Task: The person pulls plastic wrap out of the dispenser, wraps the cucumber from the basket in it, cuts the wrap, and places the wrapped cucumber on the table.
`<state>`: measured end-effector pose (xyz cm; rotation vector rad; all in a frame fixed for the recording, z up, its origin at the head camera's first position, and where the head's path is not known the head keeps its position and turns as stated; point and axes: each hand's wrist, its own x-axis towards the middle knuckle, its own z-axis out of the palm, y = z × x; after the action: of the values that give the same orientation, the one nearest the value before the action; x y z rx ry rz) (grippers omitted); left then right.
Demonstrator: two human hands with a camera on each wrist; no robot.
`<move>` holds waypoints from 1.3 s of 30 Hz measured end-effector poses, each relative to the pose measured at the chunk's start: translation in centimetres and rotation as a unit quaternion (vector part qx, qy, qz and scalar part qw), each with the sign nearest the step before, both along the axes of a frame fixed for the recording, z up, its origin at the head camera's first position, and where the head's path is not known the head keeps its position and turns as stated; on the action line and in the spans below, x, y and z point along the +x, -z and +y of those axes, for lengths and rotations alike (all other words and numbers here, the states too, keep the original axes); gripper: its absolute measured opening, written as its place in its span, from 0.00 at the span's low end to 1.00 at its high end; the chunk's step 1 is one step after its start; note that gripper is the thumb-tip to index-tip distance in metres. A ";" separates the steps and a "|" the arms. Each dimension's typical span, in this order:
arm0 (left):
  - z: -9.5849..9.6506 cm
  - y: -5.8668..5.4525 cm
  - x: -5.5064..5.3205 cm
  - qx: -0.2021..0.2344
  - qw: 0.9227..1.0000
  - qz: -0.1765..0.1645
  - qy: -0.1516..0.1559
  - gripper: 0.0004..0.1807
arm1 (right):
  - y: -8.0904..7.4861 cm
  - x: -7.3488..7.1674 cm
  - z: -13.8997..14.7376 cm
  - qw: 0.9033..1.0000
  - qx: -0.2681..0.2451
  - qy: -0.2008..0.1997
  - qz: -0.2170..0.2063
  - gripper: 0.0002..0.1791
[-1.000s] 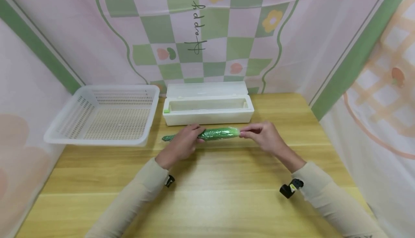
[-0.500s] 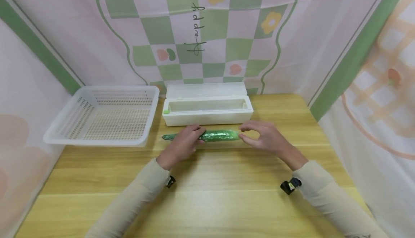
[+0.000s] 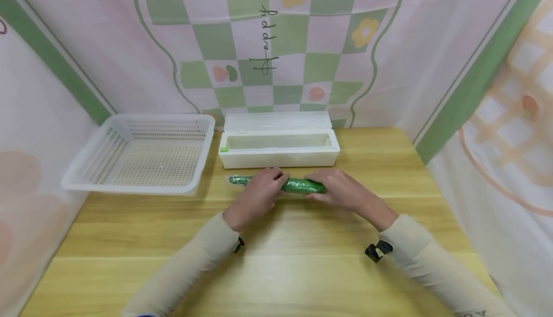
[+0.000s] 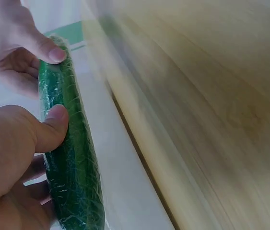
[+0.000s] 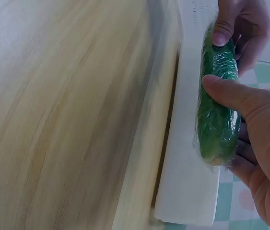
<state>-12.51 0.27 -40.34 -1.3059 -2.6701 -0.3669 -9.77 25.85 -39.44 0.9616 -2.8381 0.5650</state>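
A green cucumber [image 3: 298,185] wrapped in clinging clear film spans both hands near the middle of the table. My left hand [image 3: 261,189] grips it around the middle, thumb on the near side and fingers on the far side. Close by, my right hand [image 3: 339,189] holds the right end between thumb and fingers. In the left wrist view, film creases run along the cucumber [image 4: 75,167]. Loose film edges show at the rounded end of the cucumber [image 5: 216,124] in the right wrist view. The fingers beneath it are partly hidden.
Just behind the hands stands a long white box [image 3: 281,159], its lid [image 3: 276,121] raised and a small green piece [image 3: 223,149] at its left corner. A white perforated basket [image 3: 129,190] sits back left on the wooden table [image 3: 276,264]. Printed curtains [image 3: 289,33] close off the back and sides.
My right hand has gone from pinching the cucumber's right tip, through loosened fingers, to gripping around that end. My left hand and the cucumber have shifted slightly right.
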 end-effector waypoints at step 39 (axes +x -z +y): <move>-6.8 -0.2 -1.4 0.062 0.989 0.115 0.069 0.13 | 0.1 1.8 5.3 0.997 -0.073 0.000 -0.022 0.23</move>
<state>-13.94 -6.54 -40.09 -1.4044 -2.3386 -0.3688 -8.00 31.16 -39.54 0.9362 -2.7866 0.7899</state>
